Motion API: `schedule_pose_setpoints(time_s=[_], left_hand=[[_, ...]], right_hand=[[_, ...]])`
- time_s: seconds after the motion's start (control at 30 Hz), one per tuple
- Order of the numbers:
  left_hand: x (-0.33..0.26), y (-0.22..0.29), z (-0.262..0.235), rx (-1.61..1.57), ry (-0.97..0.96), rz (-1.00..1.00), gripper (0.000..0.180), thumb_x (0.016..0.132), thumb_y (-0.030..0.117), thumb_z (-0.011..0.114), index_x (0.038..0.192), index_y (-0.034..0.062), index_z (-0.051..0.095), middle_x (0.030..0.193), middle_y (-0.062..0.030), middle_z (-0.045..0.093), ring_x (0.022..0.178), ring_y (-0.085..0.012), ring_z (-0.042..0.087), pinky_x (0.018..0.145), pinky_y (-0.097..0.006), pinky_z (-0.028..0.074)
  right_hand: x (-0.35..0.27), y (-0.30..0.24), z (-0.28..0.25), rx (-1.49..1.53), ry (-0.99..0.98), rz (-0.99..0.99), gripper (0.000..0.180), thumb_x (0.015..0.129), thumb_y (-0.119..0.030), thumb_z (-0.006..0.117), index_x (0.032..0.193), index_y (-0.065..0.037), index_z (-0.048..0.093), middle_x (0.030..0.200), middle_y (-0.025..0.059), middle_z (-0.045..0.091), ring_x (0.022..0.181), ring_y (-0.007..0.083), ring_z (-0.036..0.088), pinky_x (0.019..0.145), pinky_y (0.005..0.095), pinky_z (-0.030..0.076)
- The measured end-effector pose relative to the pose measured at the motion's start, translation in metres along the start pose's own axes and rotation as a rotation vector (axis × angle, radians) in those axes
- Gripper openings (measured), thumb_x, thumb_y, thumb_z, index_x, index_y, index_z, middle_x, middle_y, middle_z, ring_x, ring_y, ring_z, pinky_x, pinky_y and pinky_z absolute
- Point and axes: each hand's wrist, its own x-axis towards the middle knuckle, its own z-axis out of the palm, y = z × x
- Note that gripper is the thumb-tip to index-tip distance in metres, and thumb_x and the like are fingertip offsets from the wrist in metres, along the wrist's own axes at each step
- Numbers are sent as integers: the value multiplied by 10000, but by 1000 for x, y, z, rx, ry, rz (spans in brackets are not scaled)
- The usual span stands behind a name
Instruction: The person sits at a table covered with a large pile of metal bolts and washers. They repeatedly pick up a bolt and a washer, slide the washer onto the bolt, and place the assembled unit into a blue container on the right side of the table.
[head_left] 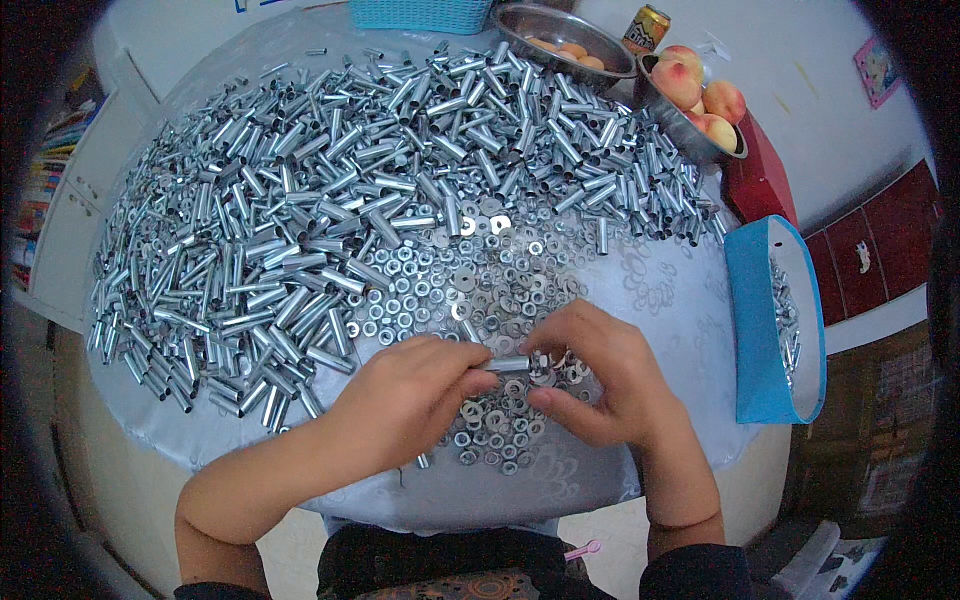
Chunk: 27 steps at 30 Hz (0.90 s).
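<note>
My left hand [415, 395] is closed on a shiny metal sleeve [512, 364], held level with its free end pointing right. A nut [541, 364] shows at that end. My right hand [605, 375] curls around the nut, with the thumb below and the index finger above; their exact contact is partly hidden. Under and around both hands lie loose nuts and flat washers [490, 415] on the tablecloth. Another short sleeve [468, 330] rests just beyond my left fingertips.
A large heap of metal sleeves [300, 210] covers the table's left and far side. At right stands a blue bin [750, 330] with metal parts inside. Far right are a bowl of peaches [715, 148], a bowl of eggs [612, 78], a can [646, 28] and a red box [757, 175].
</note>
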Motion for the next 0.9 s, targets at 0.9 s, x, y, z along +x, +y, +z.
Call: schedule_pose_setpoints(time_s=[0.9], left_hand=[[0, 1, 0, 16, -28, -12, 188, 811, 122, 600, 963, 16, 567, 832, -160, 600, 766, -339, 581, 661, -395, 462]], right_hand=[[-4, 5, 2, -9, -106, 48, 241, 827, -258, 565, 725, -43, 531, 671, 151, 528, 644, 369, 536, 566, 441, 418]])
